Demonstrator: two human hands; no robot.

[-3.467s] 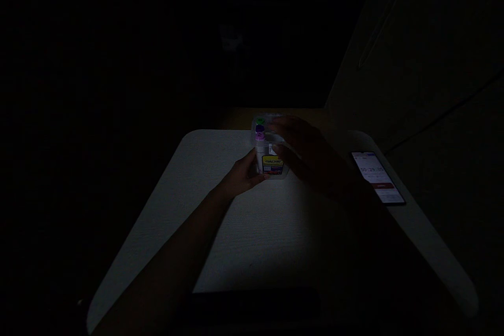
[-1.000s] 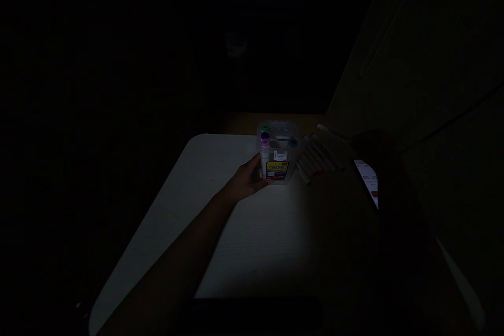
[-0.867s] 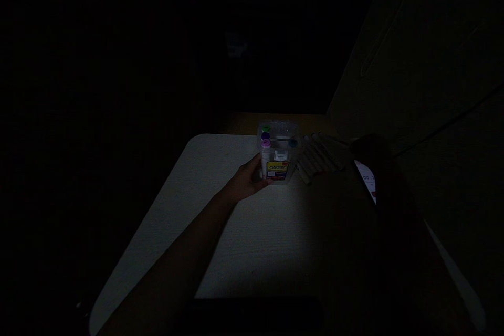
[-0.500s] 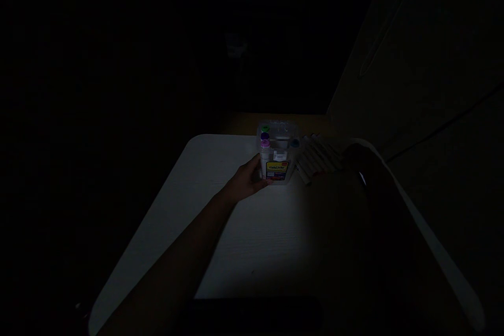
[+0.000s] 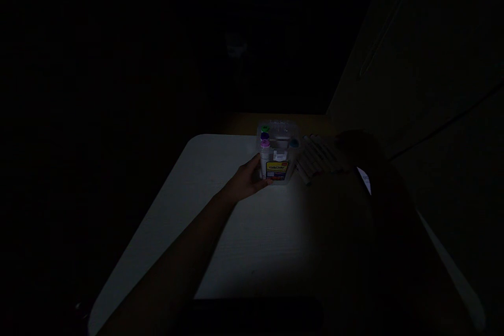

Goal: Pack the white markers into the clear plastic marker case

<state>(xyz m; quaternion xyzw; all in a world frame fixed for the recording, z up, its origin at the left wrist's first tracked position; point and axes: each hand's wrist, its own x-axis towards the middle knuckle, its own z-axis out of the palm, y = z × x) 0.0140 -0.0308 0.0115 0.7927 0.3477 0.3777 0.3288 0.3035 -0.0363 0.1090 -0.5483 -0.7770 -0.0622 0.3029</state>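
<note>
My left hand [image 5: 249, 181] grips the left side and lower front of a clear plastic marker case [image 5: 280, 173] with a yellow label. Inside the case, markers stand upright: one with a green cap [image 5: 265, 129], one purple [image 5: 265, 137], one pink [image 5: 265, 144] along the left, and one blue [image 5: 294, 143] at the right. Several loose markers [image 5: 315, 157] lie side by side on the table to the right of the case. Over their right end is my right hand [image 5: 354, 144], a dark shape in shadow; its fingers cannot be made out.
The white table [image 5: 232, 252] has rounded corners. A lit phone-like object [image 5: 364, 179] shows partly beside my right forearm. A wall [image 5: 444, 79] with a dark cable [image 5: 452, 125] rises on the right. Most of the room is very dark.
My right hand has shifted a little up and away from me, and more of the lit object beside the forearm shows. My left hand and the case stay put.
</note>
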